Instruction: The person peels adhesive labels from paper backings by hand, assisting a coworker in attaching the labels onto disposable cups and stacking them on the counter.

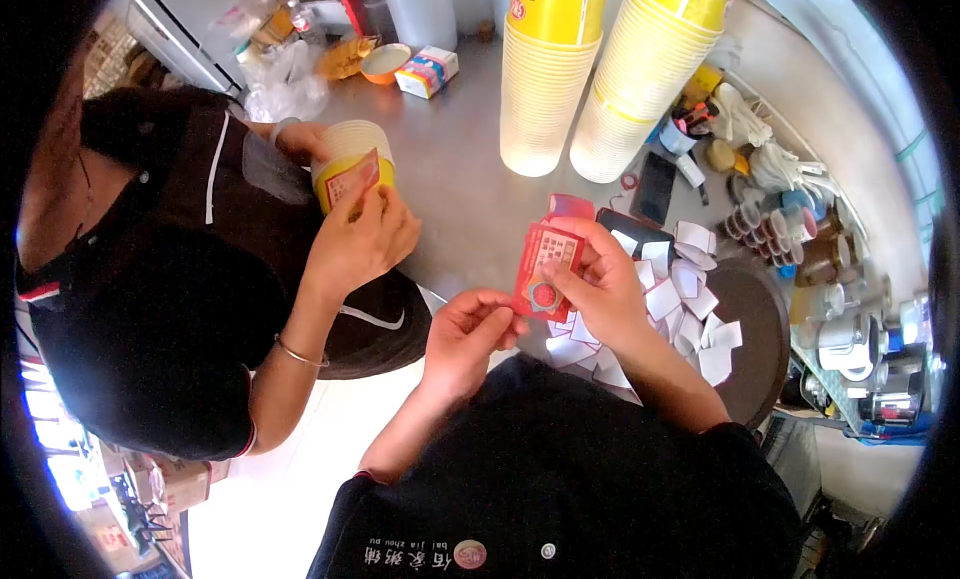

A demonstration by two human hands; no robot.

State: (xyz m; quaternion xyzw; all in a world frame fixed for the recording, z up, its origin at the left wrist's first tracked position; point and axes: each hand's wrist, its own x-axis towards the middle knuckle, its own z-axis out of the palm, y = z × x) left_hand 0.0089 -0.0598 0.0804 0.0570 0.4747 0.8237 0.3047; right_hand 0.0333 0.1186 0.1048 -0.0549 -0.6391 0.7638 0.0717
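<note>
Head view: the right grip (pixel 608 287) is clamped on the red cards (pixel 545 279), the left grip (pixel 468 339) pinching their near corner (thumb and finger together). White slips (pixel 690 299) lie beside the right grip; cup stacks (pixel 545 89) stand beyond it.

1. Head view: mounted on the wearer's head; faces forward and steeply down.
2. Lower edge: the wearer's black shirt (pixel 560 469) lies closest, directly below the lens.
3. Frame center and just below: left hand (pixel 468 341), right hand (pixel 612 287) and red cards (pixel 548 271), at close range.
4. Upper center: worktop (pixel 450 169) and paper cup stacks (pixel 545 99), farther out, seen obliquely from above.
5. Left side: a co-worker (pixel 150 309), near, viewed from above.
6. Perimeter: dark rounded border; outer lines bow, indicating wide-angle coverage.
</note>
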